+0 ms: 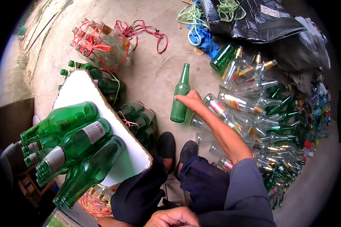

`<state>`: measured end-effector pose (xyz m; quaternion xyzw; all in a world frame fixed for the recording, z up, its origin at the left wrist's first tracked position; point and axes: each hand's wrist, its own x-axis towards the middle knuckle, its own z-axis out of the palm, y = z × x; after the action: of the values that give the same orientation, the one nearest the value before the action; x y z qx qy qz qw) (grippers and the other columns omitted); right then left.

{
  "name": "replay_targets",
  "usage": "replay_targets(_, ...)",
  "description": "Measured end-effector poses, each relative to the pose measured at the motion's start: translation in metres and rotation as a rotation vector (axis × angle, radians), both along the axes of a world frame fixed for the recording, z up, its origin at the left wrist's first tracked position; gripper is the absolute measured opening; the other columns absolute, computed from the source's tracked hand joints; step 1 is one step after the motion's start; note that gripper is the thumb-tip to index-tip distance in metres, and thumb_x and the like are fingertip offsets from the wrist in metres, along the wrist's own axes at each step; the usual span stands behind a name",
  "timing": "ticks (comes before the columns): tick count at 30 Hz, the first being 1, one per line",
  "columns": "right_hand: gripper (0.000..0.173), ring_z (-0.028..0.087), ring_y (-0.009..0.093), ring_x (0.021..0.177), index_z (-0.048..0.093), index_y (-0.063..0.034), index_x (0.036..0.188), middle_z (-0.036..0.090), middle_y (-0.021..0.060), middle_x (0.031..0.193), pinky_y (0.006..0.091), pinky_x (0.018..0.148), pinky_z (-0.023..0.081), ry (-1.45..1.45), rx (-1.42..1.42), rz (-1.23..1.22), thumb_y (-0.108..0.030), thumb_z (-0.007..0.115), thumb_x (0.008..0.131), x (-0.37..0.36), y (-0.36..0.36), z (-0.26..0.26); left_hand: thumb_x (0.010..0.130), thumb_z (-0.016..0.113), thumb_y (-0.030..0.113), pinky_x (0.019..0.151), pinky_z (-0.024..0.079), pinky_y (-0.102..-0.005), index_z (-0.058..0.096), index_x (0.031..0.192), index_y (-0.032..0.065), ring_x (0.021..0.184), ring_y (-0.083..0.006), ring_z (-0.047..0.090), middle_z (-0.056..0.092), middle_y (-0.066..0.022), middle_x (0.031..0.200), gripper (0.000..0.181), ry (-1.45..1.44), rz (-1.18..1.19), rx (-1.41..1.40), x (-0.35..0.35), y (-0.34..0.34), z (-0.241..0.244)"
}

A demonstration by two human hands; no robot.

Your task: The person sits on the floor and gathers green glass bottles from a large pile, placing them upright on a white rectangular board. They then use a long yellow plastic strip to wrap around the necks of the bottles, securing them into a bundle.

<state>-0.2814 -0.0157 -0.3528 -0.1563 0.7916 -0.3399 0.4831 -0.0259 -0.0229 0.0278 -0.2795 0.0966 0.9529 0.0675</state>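
My right hand point(189, 100) is closed round the body of a green glass bottle point(181, 96), held with its neck pointing away from me above the concrete floor. My left hand point(174, 218) rests near my lap at the bottom edge; its fingers are curled, and whether it holds anything is hidden. Left of me, several green glass bottles point(95, 163) lie stacked on a white board point(125, 164). Beside my right forearm, a large pile of clear glass bottles point(233, 100) and green ones lies on the floor.
Clear bottles tied with red string point(110, 52) stand at upper left, near loose dark red cord point(136, 28). Bundled green bottles point(142, 113) stand beside the board. Black plastic sheeting point(253, 25), pale green twine point(191, 14) and blue cloth point(203, 39) lie at upper right.
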Motion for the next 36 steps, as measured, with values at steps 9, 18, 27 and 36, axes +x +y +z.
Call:
replay_targets(9, 0.06, 0.069, 0.03, 0.084, 0.062, 0.0069, 0.099, 0.068, 0.0213, 0.089, 0.0393, 0.077, 0.054, 0.251, -0.115, 0.059, -0.038, 0.079, 0.062, 0.012, 0.069, 0.123, 0.095, 0.057, 0.01, 0.062, 0.044, -0.0282, 0.054, 0.09, -0.001, 0.064, -0.0167, 0.053, 0.056, -0.0092, 0.069, 0.013, -0.075, 0.051, -0.134, -0.007, 0.014, 0.02)
replay_targets(18, 0.037, 0.063, 0.013, 0.086, 0.065, 0.0007, 0.107, 0.068, 0.005, 0.095, 0.0291, 0.08, 0.051, 0.256, -0.327, -0.206, -0.017, 0.077, 0.076, -0.014, 0.22, 0.267, 0.094, 0.057, 0.015, 0.064, 0.046, -0.0314, 0.055, 0.091, -0.0014, 0.063, -0.0213, 0.054, 0.055, -0.01, 0.066, 0.016, 0.036, 0.197, -0.319, -0.001, 0.033, 0.012)
replay_targets(27, 0.036, 0.062, 0.012, 0.085, 0.064, -0.0005, 0.107, 0.069, 0.0029, 0.095, 0.0273, 0.081, 0.049, 0.596, -0.099, -0.414, -0.018, 0.076, 0.078, -0.028, 0.421, 0.345, 0.096, 0.054, 0.017, 0.06, 0.041, -0.0287, 0.057, 0.098, 0.0018, 0.068, -0.0177, 0.051, 0.054, -0.0049, 0.077, 0.016, 0.079, 0.265, -0.344, -0.006, 0.025, -0.007)
replay_targets(36, 0.05, 0.069, 0.029, 0.084, 0.064, 0.0034, 0.103, 0.071, 0.0157, 0.092, 0.0387, 0.076, 0.053, 0.853, 0.36, -0.545, -0.025, 0.081, 0.066, -0.017, 0.6, 0.334, 0.095, 0.056, 0.014, 0.059, 0.04, -0.0262, 0.058, 0.098, 0.0008, 0.07, -0.0156, 0.053, 0.055, -0.0024, 0.074, 0.014, -0.015, 0.205, -0.46, -0.018, 0.026, -0.018)
